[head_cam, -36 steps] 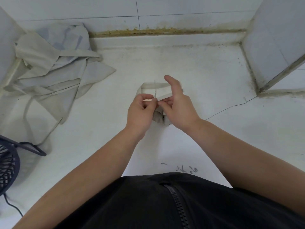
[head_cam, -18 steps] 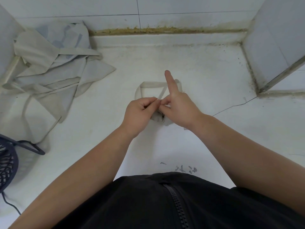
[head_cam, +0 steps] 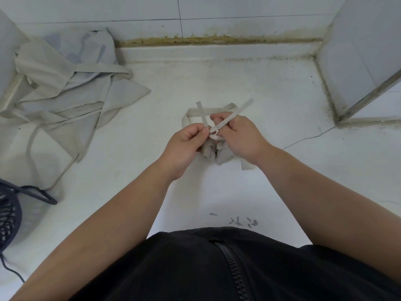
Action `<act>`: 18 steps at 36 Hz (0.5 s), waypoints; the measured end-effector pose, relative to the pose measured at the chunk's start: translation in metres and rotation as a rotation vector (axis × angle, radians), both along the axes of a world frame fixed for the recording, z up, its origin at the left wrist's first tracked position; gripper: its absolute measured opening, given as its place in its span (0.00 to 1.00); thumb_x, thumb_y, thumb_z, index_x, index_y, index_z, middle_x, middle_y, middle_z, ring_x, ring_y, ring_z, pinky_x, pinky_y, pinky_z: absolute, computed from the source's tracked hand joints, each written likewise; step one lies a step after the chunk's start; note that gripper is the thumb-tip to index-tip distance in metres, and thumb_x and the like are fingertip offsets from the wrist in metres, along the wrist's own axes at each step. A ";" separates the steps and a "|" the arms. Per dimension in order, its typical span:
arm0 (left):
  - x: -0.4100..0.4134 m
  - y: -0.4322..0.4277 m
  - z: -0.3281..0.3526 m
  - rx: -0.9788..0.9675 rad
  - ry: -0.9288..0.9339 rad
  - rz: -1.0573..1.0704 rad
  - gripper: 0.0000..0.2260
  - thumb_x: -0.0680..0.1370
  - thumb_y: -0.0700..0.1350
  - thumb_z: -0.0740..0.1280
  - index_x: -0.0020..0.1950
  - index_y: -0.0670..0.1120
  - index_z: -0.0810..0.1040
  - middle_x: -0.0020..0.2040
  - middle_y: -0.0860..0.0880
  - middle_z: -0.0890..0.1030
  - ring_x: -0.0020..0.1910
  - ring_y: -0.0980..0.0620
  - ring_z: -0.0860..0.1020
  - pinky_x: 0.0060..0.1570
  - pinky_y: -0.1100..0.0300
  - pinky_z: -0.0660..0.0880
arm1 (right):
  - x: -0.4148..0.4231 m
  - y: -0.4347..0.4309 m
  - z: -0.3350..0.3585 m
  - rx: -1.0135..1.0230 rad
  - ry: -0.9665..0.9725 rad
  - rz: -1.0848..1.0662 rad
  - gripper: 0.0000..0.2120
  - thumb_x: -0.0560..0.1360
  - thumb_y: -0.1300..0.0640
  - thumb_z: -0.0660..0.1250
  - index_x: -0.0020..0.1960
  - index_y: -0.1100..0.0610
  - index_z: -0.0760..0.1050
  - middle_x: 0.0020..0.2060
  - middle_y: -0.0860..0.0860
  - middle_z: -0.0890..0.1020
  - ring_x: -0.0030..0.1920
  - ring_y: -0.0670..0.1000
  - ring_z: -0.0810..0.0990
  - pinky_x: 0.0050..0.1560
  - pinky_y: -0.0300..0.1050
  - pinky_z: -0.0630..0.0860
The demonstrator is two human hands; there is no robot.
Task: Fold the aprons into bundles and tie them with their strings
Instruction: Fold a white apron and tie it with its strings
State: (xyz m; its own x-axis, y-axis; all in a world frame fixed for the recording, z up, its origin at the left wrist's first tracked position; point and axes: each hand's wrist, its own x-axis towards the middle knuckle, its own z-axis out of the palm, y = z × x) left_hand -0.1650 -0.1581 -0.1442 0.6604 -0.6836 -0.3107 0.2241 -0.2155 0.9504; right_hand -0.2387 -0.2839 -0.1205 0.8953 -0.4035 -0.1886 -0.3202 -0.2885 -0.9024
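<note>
A small grey apron bundle (head_cam: 213, 154) lies on the white counter (head_cam: 271, 109) under my hands, mostly hidden by them. Its two flat strings cross above it. My left hand (head_cam: 186, 141) pinches one string (head_cam: 201, 111), whose end points up and away. My right hand (head_cam: 237, 135) grips the other string (head_cam: 243, 108), which runs up to the right. A loop of strap (head_cam: 191, 115) lies flat behind the hands.
A heap of loose grey aprons (head_cam: 63, 92) with trailing strings fills the back left corner. A dark mesh basket (head_cam: 8, 216) sits at the left edge. Tiled walls stand behind and at the right (head_cam: 358, 51). A crack runs across the counter at right.
My right forefinger, pointing straight out before, has curled round a string. Both string ends have been drawn out and now stick up crossed above the bundle.
</note>
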 end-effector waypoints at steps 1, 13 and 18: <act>0.001 0.000 0.001 0.007 -0.008 -0.005 0.08 0.81 0.43 0.61 0.47 0.46 0.80 0.39 0.49 0.80 0.40 0.49 0.76 0.47 0.56 0.74 | 0.000 -0.001 0.000 0.026 -0.014 0.001 0.08 0.80 0.56 0.61 0.44 0.53 0.77 0.39 0.46 0.78 0.41 0.45 0.76 0.46 0.40 0.72; -0.001 -0.004 0.001 -0.069 0.187 0.070 0.08 0.80 0.42 0.63 0.48 0.44 0.82 0.39 0.50 0.82 0.39 0.54 0.80 0.42 0.63 0.76 | -0.005 -0.009 -0.003 -0.044 0.099 0.029 0.06 0.74 0.56 0.68 0.50 0.53 0.75 0.25 0.44 0.73 0.23 0.39 0.68 0.27 0.31 0.64; -0.005 -0.006 0.003 -0.120 0.261 0.077 0.09 0.80 0.41 0.63 0.47 0.46 0.83 0.39 0.50 0.83 0.37 0.55 0.80 0.39 0.64 0.76 | -0.003 -0.008 -0.002 -0.110 0.119 0.033 0.03 0.77 0.56 0.64 0.48 0.53 0.76 0.30 0.46 0.75 0.30 0.43 0.71 0.27 0.29 0.63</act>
